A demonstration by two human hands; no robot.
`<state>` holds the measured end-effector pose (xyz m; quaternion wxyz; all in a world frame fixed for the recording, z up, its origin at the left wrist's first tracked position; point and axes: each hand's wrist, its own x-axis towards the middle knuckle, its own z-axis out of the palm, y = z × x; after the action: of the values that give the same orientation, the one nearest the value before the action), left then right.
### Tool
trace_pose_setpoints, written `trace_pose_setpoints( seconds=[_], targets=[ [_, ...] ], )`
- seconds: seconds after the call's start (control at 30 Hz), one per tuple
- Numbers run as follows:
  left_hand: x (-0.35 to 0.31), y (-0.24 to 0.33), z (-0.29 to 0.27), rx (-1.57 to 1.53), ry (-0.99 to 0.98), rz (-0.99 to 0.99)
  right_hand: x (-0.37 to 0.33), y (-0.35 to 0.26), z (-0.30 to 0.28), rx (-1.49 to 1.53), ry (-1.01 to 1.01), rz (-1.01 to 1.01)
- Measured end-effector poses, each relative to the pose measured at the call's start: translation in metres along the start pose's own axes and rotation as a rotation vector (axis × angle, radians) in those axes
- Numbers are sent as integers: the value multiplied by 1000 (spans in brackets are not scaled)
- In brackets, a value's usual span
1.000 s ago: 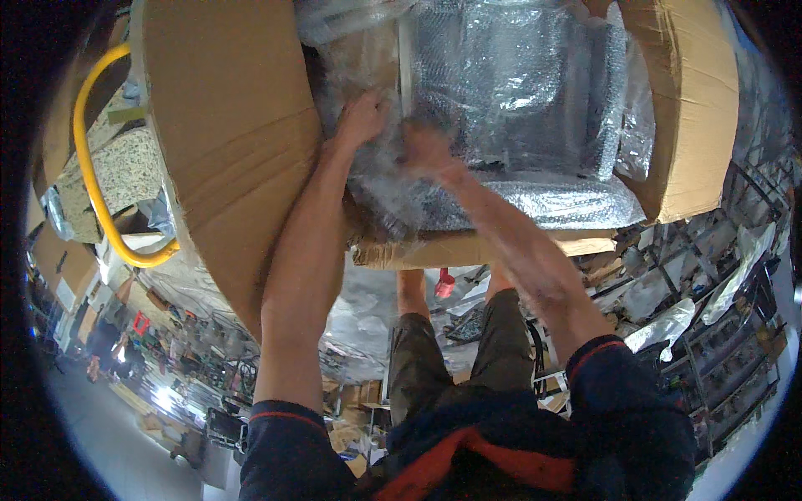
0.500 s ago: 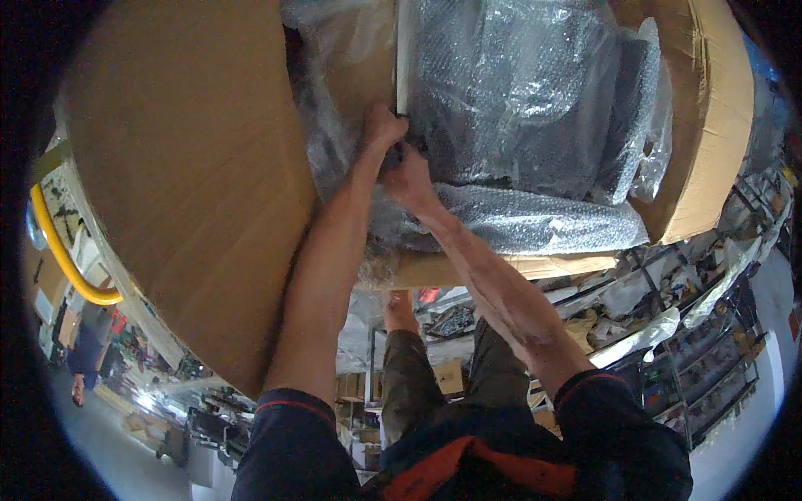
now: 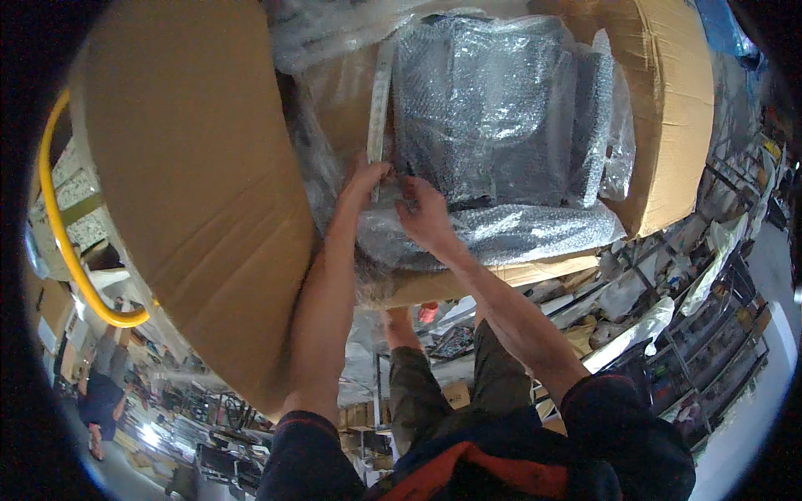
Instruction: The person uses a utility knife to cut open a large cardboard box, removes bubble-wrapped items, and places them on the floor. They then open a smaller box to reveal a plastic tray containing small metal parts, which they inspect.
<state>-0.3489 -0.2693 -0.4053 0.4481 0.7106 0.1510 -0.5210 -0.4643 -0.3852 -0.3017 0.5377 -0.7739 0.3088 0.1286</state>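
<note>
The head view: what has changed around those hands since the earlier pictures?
Half a second ago the hands were bunched together; now the right hand sits slightly apart, to the right of the left hand, its fingers looser. More of the pale strip shows. The bubble-wrapped bundle stays in the cardboard box.

We wore a navy short-sleeved top point(image 3: 639, 430), red cuff trim point(image 3: 309, 419), red front panel point(image 3: 468, 469), olive-brown shorts point(image 3: 418, 386); hands point(image 3: 426, 215) were bare.
</note>
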Motion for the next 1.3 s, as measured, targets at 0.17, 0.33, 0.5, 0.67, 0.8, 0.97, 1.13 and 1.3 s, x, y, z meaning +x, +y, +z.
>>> trace_pose_setpoints(
  seconds=[0.17,0.33,0.5,0.67,0.8,0.97,1.13,1.3],
  targets=[
    [-131,55,-11,41,-36,48,-23,-42,-28,621,-18,132],
    [-240,97,-3,448,11,285,-45,-97,-57,830,-113,232],
    [-331,110,19,705,298,572,-80,-146,-93,746,-147,274],
    [-422,125,51,197,296,629,-132,-188,-154,683,-311,145],
    [-478,120,75,81,342,419,-177,-216,-199,501,-446,105],
    [-527,97,90,-463,66,273,-229,-230,-239,379,-549,73],
    [-551,51,57,-861,112,291,-272,-235,-232,136,-530,96],
    [-572,-56,6,-1001,429,495,-296,-238,-182,-127,-681,39]
  ],
)
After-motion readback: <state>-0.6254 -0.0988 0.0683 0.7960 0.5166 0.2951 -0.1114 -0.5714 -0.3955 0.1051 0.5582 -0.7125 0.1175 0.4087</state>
